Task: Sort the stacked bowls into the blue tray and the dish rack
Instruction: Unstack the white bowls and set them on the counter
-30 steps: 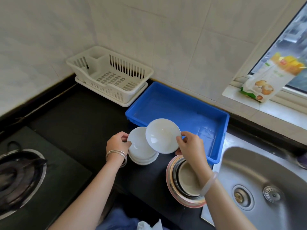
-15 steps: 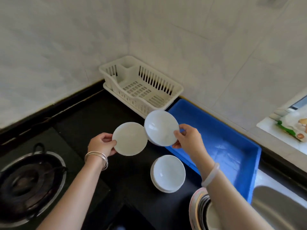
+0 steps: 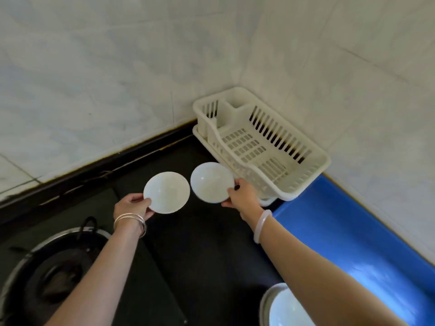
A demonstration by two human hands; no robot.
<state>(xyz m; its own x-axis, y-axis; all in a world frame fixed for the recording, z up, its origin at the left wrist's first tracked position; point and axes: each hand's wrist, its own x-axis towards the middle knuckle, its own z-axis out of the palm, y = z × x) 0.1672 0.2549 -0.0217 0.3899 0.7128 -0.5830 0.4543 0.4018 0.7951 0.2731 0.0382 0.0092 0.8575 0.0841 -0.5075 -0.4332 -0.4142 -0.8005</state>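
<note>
My left hand [image 3: 133, 207] pinches the rim of a small white bowl [image 3: 166, 192], held in the air over the black counter. My right hand [image 3: 243, 196] grips a second white bowl [image 3: 211, 182] by its rim, just in front of the near-left end of the cream dish rack [image 3: 306, 182]. The rack stands in the wall corner and holds nothing. The blue tray [image 3: 348, 236] lies to the right of the rack, under my right forearm. A stack of white bowls [image 3: 286, 307] rests on the counter at the bottom edge, partly covered by my right arm.
A gas burner [image 3: 47, 276] fills the lower left. White tiled walls [image 3: 117, 78] close in behind the rack and tray. Black counter [image 3: 207, 255] stretches between my two arms.
Both hands have carried their bowls away from the stack toward the dish rack. My view has swung left, so the sink and window have left the frame.
</note>
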